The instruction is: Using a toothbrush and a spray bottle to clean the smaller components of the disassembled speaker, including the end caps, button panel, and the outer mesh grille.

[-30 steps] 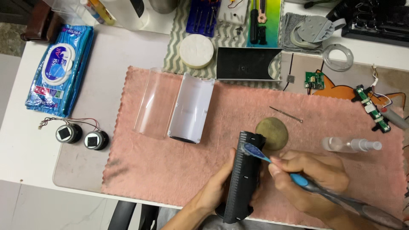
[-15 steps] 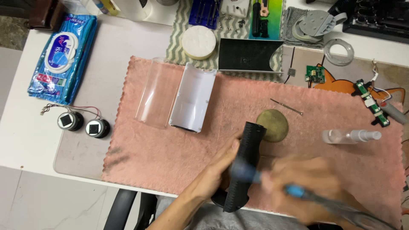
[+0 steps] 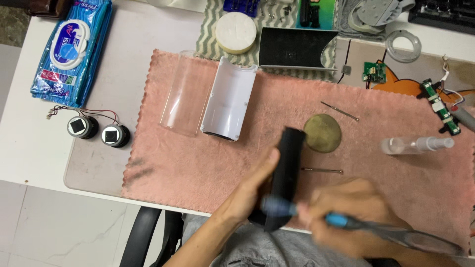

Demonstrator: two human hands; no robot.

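Head view: blue wipes pack top-left

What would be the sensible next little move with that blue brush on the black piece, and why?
Probably another short stroke with the brush along the lower end of the black curved cover. The left hand grips the cover upright over the pink towel, and the right hand has the bristles at its bottom end, blurred with motion.

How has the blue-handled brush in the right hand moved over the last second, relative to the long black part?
Yes. The blue-handled brush has slid down the long black part, from near its top end to its lower end.
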